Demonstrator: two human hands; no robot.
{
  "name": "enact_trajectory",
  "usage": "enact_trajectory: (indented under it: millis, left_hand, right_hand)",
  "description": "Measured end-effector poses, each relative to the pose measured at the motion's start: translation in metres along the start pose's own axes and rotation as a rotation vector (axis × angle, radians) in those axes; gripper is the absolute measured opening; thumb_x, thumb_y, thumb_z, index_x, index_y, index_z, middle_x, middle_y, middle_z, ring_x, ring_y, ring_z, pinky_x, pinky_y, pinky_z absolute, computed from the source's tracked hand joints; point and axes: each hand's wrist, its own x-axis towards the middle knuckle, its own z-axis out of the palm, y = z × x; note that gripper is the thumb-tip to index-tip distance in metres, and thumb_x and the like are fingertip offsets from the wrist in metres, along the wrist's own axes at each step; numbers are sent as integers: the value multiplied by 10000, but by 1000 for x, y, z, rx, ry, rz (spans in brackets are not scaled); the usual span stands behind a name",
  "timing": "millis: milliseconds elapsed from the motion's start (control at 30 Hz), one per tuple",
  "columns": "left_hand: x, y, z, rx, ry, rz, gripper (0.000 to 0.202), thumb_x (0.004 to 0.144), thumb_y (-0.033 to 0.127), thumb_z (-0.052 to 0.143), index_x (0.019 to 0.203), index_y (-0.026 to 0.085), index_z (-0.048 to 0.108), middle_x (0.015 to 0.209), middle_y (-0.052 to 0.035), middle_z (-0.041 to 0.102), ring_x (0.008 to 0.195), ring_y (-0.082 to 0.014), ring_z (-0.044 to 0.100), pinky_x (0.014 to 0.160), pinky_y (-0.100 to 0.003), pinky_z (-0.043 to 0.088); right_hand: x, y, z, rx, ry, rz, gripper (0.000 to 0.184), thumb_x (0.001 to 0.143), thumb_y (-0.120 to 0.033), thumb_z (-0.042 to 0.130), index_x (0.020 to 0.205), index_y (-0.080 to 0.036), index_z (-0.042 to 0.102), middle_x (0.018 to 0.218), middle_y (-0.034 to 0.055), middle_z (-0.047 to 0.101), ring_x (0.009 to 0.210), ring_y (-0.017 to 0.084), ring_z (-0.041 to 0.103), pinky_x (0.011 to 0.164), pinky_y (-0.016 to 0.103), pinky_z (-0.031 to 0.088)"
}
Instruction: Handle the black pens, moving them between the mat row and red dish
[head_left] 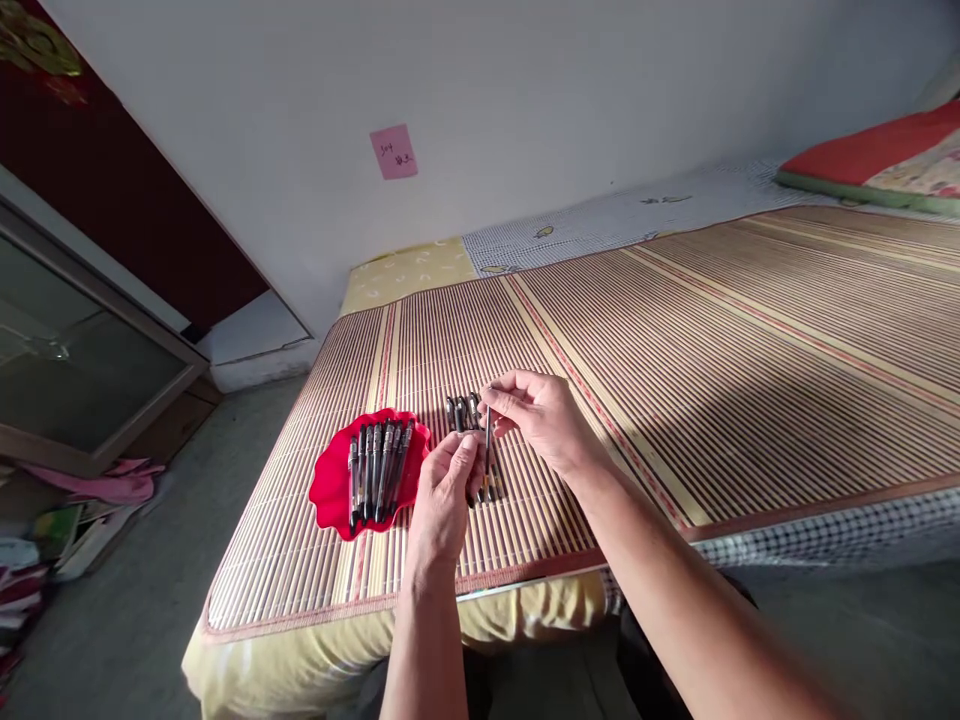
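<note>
My left hand [444, 492] and my right hand [541, 415] meet over the bamboo mat, both pinching one thin dark pen [487, 445] held upright between them. The right fingers grip its top and the left fingers close around its lower part. Behind the hands, a few dark pen caps [462, 411] lie on the mat, with more pen parts [491, 490] just below the held pen. To the left, a red scalloped plate [330, 490] holds several black pens [377, 468] side by side.
The striped bamboo mat [712, 350] covers a bed against a white wall with a pink note [394, 152]. A red and green pillow [877, 155] lies at the far right. A glass door [67, 350] and clothes on the floor [90, 490] are at left.
</note>
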Motion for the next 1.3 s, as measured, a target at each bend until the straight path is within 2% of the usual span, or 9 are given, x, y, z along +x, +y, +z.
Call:
enact_trajectory:
  millis: [167,233,300,433,533,700,933,1100,1300]
  left_hand:
    - [-4,3,7,261,16,25,458,970,590,585,757,184,564,657,39,455,583,-99,362,530,-214,303]
    - [-5,5,7,344,8,16,476,959,613,581,755,183,592,645,32,480,582,-109,408,539,-220,338]
    - [-4,6,3,381,-1,18,470,948,622,589,806,179,653,669,15,542,611,-128,480,582,-233,400]
    - [1,4,-14,430,151,95,403,956,548,596,1033,174,723,833,-46,698,764,-183,634,712,-279,496]
    - [1,4,-22,550,229,88,288,947,415,616,1061,179,734,877,-65,742,824,-210,683,753,-308,514]
    - [-2,5,-14,805,125,141,141,920,228,634,975,199,760,1001,-78,766,917,-230,698,836,-348,514]
    - [0,-4,-4,1080,-51,225,224,872,65,672,1038,181,767,1133,-113,757,1112,-292,653,964,-443,521]
    - [0,-14,-4,1125,-106,283,297,855,53,703,1113,190,761,1211,-114,749,1228,-301,617,1087,-495,487]
    - [0,-18,-3,1144,-127,325,275,871,50,674,1097,184,756,1208,-128,751,1239,-299,620,1138,-519,455]
  right_hand:
    - [-1,3,10,-127,-31,29,393,776,-509,854,875,-147,737,844,88,762,722,172,724,657,315,637]
    - [0,5,9,-145,-30,32,374,774,-490,858,867,-148,740,855,92,772,753,177,733,696,322,633]
    - [3,10,3,-158,-16,60,364,771,-482,858,860,-147,745,826,85,771,702,165,717,647,304,612]
    - [12,29,-16,-259,55,181,289,771,-401,856,801,-140,736,719,58,747,562,128,642,504,243,516]
    - [17,49,-23,-321,98,254,181,785,-271,828,731,-143,711,643,39,716,522,121,626,482,230,506]
    - [22,73,-19,-341,102,305,214,793,-295,825,707,-153,690,557,3,657,452,115,597,419,213,507]
    - [21,84,-15,-539,166,261,129,825,-188,789,769,-151,679,665,44,716,532,148,663,486,252,539]
    - [18,81,-23,-661,93,236,78,835,-95,686,778,-148,679,673,27,715,563,149,654,546,264,512]
    - [11,64,-21,-761,-27,193,110,779,-78,719,712,-154,677,673,24,707,609,153,643,582,263,479]
